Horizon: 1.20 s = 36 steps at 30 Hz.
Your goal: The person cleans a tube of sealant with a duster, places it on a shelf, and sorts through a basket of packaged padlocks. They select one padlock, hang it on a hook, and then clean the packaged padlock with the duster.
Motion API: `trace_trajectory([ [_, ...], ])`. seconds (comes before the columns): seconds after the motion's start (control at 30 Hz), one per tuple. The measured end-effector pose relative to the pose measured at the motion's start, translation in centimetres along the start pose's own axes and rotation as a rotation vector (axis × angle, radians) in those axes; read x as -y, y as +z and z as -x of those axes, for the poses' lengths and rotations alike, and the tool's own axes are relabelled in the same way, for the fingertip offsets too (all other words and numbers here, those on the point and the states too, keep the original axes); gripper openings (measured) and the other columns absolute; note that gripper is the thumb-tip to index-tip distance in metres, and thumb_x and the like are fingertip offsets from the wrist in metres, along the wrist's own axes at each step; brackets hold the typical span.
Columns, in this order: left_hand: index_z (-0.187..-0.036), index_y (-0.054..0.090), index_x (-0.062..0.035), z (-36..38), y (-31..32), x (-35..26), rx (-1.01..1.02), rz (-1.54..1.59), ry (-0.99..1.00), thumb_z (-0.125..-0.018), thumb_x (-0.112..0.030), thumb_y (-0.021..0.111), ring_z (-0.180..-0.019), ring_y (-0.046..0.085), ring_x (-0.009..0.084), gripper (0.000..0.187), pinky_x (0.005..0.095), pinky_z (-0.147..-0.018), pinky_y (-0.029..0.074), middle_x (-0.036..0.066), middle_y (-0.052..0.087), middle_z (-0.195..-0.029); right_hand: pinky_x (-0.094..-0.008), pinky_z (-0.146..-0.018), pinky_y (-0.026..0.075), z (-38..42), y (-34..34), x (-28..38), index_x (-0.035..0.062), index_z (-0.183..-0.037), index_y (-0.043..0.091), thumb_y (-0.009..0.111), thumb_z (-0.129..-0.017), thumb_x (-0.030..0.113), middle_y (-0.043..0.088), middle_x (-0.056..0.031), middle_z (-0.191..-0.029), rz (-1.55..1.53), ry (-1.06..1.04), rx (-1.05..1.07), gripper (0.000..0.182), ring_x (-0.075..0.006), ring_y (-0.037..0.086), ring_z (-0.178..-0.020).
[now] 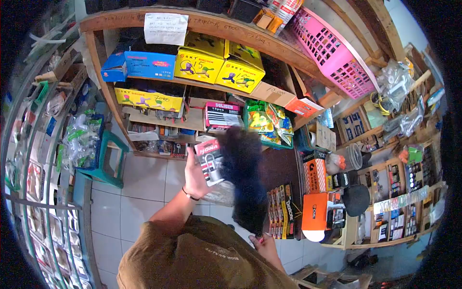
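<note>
My left hand [193,177], a dark band at its wrist, is closed around a padlock pack [210,164] with a red label and a padlock on its front. Clear plastic packaging [220,193] shows just below the pack. Close to my body, my right hand [265,246] grips the thin handle of a dark feather duster [248,188]. Motion blurs the duster's long fluffy head, which stretches up past the right side of the pack and overlaps its edge in this view.
Ahead stands a wooden shelf [202,23] with yellow boxes [199,62], a blue box [150,65] and a Soligen box [223,115]. A pink basket [332,55] is at upper right. An orange box [315,212] sits right; a green stool [113,159] stands left.
</note>
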<state>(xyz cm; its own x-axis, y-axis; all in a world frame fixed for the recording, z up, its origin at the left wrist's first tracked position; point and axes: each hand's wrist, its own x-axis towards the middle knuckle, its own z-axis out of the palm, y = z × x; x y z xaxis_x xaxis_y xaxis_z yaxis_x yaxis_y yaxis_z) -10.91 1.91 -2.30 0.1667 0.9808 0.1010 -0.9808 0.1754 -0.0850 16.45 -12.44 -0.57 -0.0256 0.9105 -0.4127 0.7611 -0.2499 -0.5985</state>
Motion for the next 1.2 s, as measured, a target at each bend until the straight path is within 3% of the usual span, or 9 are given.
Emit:
trace_trajectory([
  [0.1,-0.127,0.041,-0.0152,-1.3,-1.7,0.1,0.095,-0.088,-0.067,-0.082,-0.062,0.035,-0.116,0.040,0.0418,0.065,0.0564,-0.094,0.034,0.015,0.040,-0.132,-0.0275,-0.043,0.034,-0.4,-0.2,-1.1,0.0011,-0.075,0.055,0.065,-0.079,0.029,0.047,-0.0043,-0.048,0.059,-0.344,0.061,0.030,-0.0107,0.040,-0.043],
  [0.27,-0.128,0.040,-0.0158,-0.9,-2.6,-0.9,0.056,0.306,-0.066,-0.077,-0.069,0.037,-0.112,0.044,0.0431,0.073,0.0551,-0.091,0.037,0.014,0.038,-0.133,-0.0288,-0.046,0.037,-0.6,0.8,-0.5,0.0007,-0.069,0.051,0.067,-0.078,0.029,0.045,-0.0078,-0.048,-0.144,0.038,0.015,0.033,-0.0144,0.041,-0.043],
  [0.43,-0.124,0.042,-0.0132,-1.3,-1.4,-1.1,0.274,0.015,-0.085,-0.073,-0.068,0.046,-0.115,0.041,0.0438,0.075,0.0563,-0.094,0.034,0.015,0.038,-0.133,-0.0283,-0.042,0.034,-0.5,0.5,-1.9,0.0019,-0.063,0.048,0.068,-0.077,0.030,0.045,-0.0026,-0.048,0.071,-0.223,0.108,0.037,-0.0095,0.037,-0.043],
  [0.5,-0.121,0.045,-0.0125,-0.4,0.1,-0.7,-0.138,-0.163,0.145,-0.074,-0.068,0.046,-0.114,0.040,0.0454,0.073,0.0572,-0.095,0.033,0.015,0.039,-0.131,-0.0282,-0.044,0.036,-0.3,1.3,-1.4,0.0019,-0.064,0.046,0.068,-0.076,0.026,0.044,-0.0058,-0.048,-0.092,-0.017,-0.018,0.035,-0.0122,0.039,-0.043],
  [0.53,-0.122,0.045,-0.0124,-0.2,-1.7,-1.4,0.137,0.441,-0.094,-0.074,-0.068,0.045,-0.115,0.039,0.0458,0.074,0.0576,-0.096,0.031,0.016,0.041,-0.130,-0.0278,-0.044,0.036,-0.1,1.2,-0.9,0.0019,-0.066,0.047,0.068,-0.077,0.023,0.044,-0.0067,-0.048,-0.173,-0.003,0.021,0.032,-0.0129,0.039,-0.043],
  [0.83,-0.129,0.039,-0.0100,0.8,0.9,-1.0,0.042,-0.135,0.086,-0.080,-0.068,0.034,-0.117,0.042,0.0337,0.076,0.0484,-0.095,0.036,0.015,0.041,-0.130,-0.0283,-0.044,0.036,-0.2,-0.4,0.1,0.0012,-0.074,0.053,0.065,-0.080,0.023,0.049,-0.0039,-0.052,0.099,-0.029,0.116,0.026,-0.0105,0.041,-0.044],
  [0.9,-0.129,0.038,-0.0105,-0.2,-1.9,-1.3,0.381,0.015,-0.041,-0.078,-0.069,0.035,-0.119,0.039,0.0362,0.078,0.0502,-0.098,0.032,0.015,0.039,-0.132,-0.0286,-0.044,0.037,-0.6,-0.3,-2.1,0.0012,-0.080,0.057,0.065,-0.080,0.024,0.052,-0.0043,-0.052,0.091,-0.358,0.171,0.025,-0.0119,0.045,-0.043],
  [1.07,-0.130,0.036,-0.0091,1.6,1.2,-0.9,-0.058,-0.184,0.112,-0.081,-0.064,0.035,-0.110,0.050,0.0281,0.074,0.0455,-0.095,0.037,0.012,0.050,-0.122,-0.0307,-0.045,0.039,-0.4,-0.3,-0.5,0.0019,-0.079,0.055,0.067,-0.077,0.021,0.051,-0.0103,-0.051,0.077,-0.125,0.082,0.022,-0.0205,0.050,-0.044],
  [1.2,-0.129,0.037,-0.0124,0.1,-1.7,-1.3,0.265,-0.041,0.024,-0.081,-0.065,0.034,-0.114,0.043,0.0403,0.071,0.0504,-0.094,0.037,0.016,0.043,-0.128,-0.0320,-0.044,0.039,-1.3,-0.8,-2.6,0.0003,-0.073,0.052,0.067,-0.077,0.027,0.050,-0.0107,-0.050,0.173,-0.267,0.084,0.031,-0.0210,0.049,-0.042],
])
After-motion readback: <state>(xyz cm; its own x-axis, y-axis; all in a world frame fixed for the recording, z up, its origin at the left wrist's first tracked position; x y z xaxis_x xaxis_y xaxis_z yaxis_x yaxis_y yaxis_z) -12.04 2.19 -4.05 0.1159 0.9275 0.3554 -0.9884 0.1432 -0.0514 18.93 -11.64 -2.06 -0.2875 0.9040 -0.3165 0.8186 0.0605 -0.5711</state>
